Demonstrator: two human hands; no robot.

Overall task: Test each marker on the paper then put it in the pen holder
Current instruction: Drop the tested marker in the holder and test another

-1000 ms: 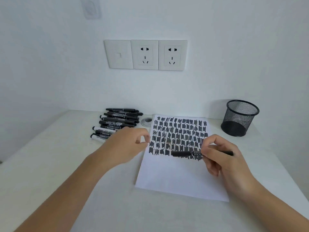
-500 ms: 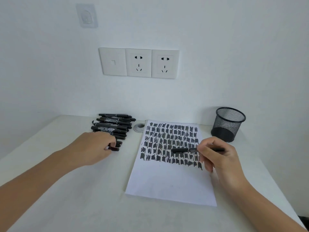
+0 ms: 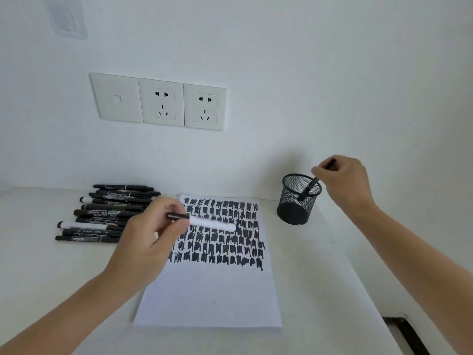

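Note:
A white sheet of paper (image 3: 210,295) lies on the desk, its upper half filled with rows of black scribbles. My left hand (image 3: 151,234) holds a white-barrelled marker (image 3: 212,224) with a black cap over the paper's upper left. My right hand (image 3: 343,180) pinches a black marker (image 3: 308,189) by its top end, its lower end tilted inside the black mesh pen holder (image 3: 297,203) at the back right. A pile of several black and white markers (image 3: 102,213) lies left of the paper.
The white desk (image 3: 64,290) ends at a wall just behind the markers and holder. Wall sockets (image 3: 161,103) sit above. The desk's right edge runs close beside the holder, with a dark gap (image 3: 407,334) at the lower right.
My right hand carried the black marker from over the paper up and right into the pen holder. My left hand took a white marker from the pile and brought it over the paper.

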